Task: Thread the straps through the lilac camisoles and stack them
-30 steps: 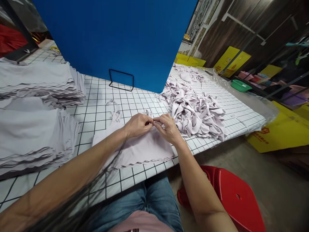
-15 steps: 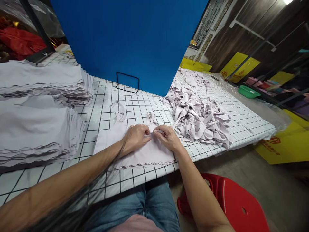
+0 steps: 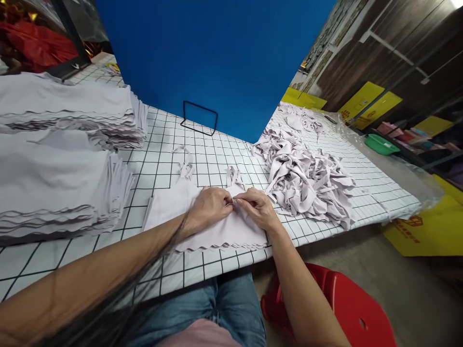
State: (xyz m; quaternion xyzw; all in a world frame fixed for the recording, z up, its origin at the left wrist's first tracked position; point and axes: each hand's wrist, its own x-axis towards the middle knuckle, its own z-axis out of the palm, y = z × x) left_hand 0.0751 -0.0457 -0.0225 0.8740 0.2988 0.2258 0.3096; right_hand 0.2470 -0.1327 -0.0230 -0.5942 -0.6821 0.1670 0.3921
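Observation:
A pale lilac strappy top [image 3: 213, 226] lies flat on the white gridded table [image 3: 202, 159] in front of me, its two thin straps pointing away. My left hand [image 3: 208, 207] and my right hand [image 3: 258, 208] meet over the top's upper edge near its right strap. Both hands pinch the fabric there with closed fingers, fingertips touching each other.
Two tall stacks of folded lilac garments [image 3: 54, 159] fill the left side. A loose heap of the same garments [image 3: 307, 173] lies to the right. A blue board [image 3: 217, 58] with a black wire stand [image 3: 199, 118] rises behind. A red stool [image 3: 336, 313] stands below right.
Both hands have lowered from just above the garment onto its upper edge, still pinched together. The camera has shifted slightly, so the table appears further right.

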